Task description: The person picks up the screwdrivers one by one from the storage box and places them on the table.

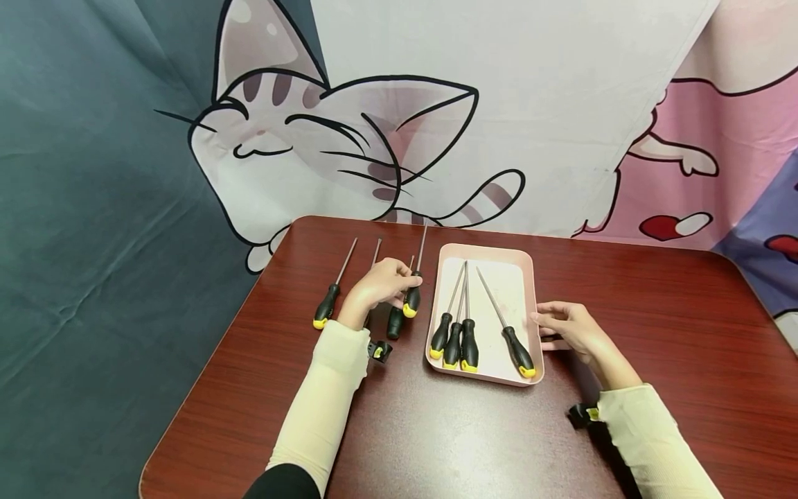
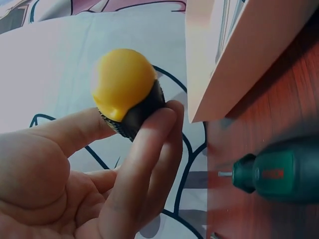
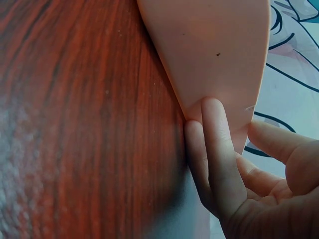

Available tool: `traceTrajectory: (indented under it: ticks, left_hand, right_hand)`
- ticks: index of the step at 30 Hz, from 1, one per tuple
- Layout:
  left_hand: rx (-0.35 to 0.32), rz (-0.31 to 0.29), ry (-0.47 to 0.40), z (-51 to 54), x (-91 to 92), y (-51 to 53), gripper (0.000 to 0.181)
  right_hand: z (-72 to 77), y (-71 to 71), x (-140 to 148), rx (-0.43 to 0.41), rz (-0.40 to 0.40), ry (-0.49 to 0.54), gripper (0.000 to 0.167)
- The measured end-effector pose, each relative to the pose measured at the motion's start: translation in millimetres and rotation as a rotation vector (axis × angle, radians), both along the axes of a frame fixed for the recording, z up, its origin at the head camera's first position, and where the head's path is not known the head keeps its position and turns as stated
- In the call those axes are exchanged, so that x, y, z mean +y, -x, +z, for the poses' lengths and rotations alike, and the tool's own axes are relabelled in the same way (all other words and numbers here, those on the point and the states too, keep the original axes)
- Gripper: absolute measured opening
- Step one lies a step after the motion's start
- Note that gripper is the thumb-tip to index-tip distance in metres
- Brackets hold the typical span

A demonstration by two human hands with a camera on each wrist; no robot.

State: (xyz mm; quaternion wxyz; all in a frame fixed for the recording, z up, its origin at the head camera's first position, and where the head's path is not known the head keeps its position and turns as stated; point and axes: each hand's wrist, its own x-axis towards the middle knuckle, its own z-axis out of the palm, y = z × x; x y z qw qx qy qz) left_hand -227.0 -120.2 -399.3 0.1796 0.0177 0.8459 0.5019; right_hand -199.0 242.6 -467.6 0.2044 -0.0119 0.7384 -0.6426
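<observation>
My left hand [image 1: 383, 283] pinches a screwdriver [image 1: 412, 298] by its black handle, between thumb and fingers. Its shaft points away from me, and its yellow end cap [image 2: 124, 82] faces the left wrist camera. Just beyond it stands a pink tray [image 1: 486, 251] with several black-and-yellow screwdrivers inside, one of them [image 1: 519, 353] lying apart on the right. My right hand [image 1: 573, 329] touches the tray's right side, fingers laid along the outer wall [image 3: 219, 50] and thumb at the rim. Under my left hand lies a dark green-handled screwdriver [image 2: 279, 172].
Left of my hand another screwdriver [image 1: 327, 305] lies on the reddish-brown table [image 1: 642, 291]. A further shaft [image 1: 377, 251] shows behind the left hand, its handle mostly hidden. A cloth with cartoon cats [image 1: 299, 166] hangs behind the table's far edge.
</observation>
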Motion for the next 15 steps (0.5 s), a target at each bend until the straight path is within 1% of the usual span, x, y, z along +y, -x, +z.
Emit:
traceTrajectory:
  ticks: [5, 8, 11, 15]
  left_hand:
    - [-0.002, -0.030, 0.011, 1.5, -7.7, 1.0, 0.020]
    - [-0.018, -0.032, 0.011, 3.5, -13.0, 0.6, 0.022]
    - [-0.054, -0.028, -0.037, 5.7, -18.6, 0.2, 0.026]
    - [-0.095, -0.017, -0.108, 6.4, -26.9, 0.9, 0.037]
  right_hand:
    - [0.9, -0.3, 0, 0.005, 0.002, 0.001, 0.053]
    - [0.1, -0.1, 0, 0.008, 0.004, 0.002, 0.053]
    - [-1.0, 0.3, 0, 0.009, 0.005, 0.006, 0.053]
    - [-1.4, 0.0, 1, 0.007, 0.002, 0.010, 0.053]
